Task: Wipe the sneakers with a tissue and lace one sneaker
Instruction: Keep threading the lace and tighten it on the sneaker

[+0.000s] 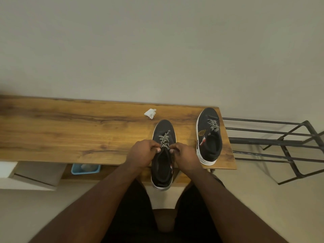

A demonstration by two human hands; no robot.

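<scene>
The black canvas sneaker with the white rubber sole (pixel 162 155) lies on the brown wood-grain bench (pixel 70 134), its long axis running straight across the board: toe towards the far edge by the wall, heel hanging out over the near edge in front of the person. Both hands sit on the throat of this shoe, one on each side of that axis. The left hand (pixel 142 152) has its fingers curled in, pinching the black-and-white patterned flat lace (pixel 164 140) at the uppermost crossing, and the right hand (pixel 184 156) is curled the same way on the opposite side, pinching what looks like the other run of lace, though its fingertips are partly tucked out of sight. The laced rows lie beyond the grip, towards the toe, and the open collar lies on the near side, so I judge the next pull has to go outwards, away from the shoe's midline, each hand drawing to its own side. Neither hand is nearer; they are matched. The second black sneaker (pixel 209 137) stands by the bench's right end, well apart from the hands, its lace already through. A crumpled white tissue (pixel 150 113) lies near the far edge, just beyond the worked shoe's toe.
</scene>
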